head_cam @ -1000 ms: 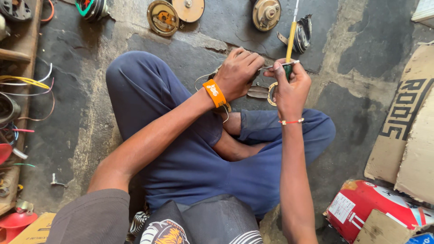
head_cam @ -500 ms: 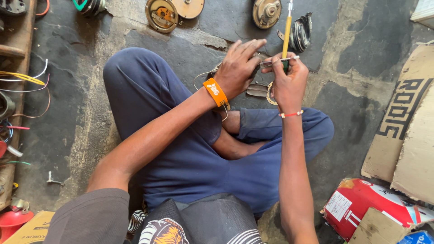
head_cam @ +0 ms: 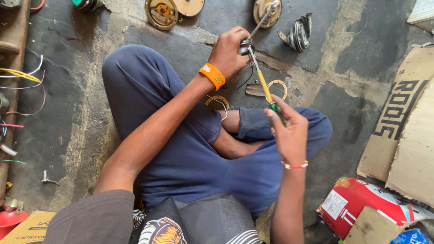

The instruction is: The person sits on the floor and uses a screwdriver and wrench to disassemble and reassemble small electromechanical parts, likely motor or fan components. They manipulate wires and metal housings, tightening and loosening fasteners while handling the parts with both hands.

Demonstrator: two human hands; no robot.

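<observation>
Soft, even daylight, brightest at the upper right; the concrete floor (head_cam: 361, 90) takes only faint shadows. Sharp centre, edges perhaps slightly stretched by the wide lens.

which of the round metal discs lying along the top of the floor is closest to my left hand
The brass-coloured disc just above the left hand, under the tip of the metal rod. The other two discs lie farther left.

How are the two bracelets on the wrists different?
The left wristband is a wide, flat orange band; the right bracelet is a thin string of red and pale beads. The wristband sits by the left hand gripping a small metal part; the bracelet sits by the right hand holding a screwdriver. Both fit snugly.
</observation>
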